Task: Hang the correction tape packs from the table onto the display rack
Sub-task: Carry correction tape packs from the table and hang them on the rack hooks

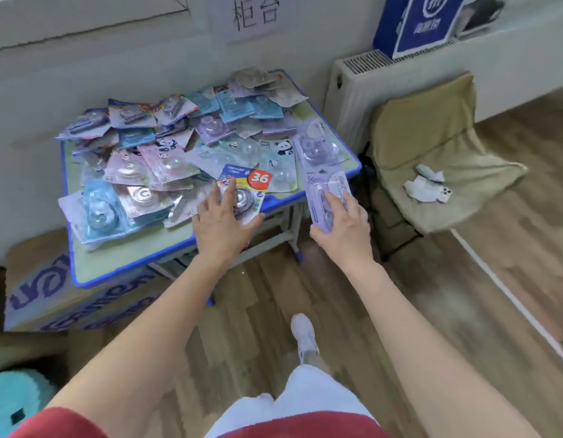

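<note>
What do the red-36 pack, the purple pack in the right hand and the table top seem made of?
Red-36 pack: printed card with a clear glossy plastic blister, going by the glare. Purple pack: likewise, card under clear plastic. Table top: matte pale green board, perhaps laminate, with blue plastic-looking edging.

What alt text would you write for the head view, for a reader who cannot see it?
A person's left hand holds a colourful correction tape pack marked 36 at the near edge of a small blue-rimmed table heaped with packs, while the right hand holds a purple pack to the right of it.
</note>
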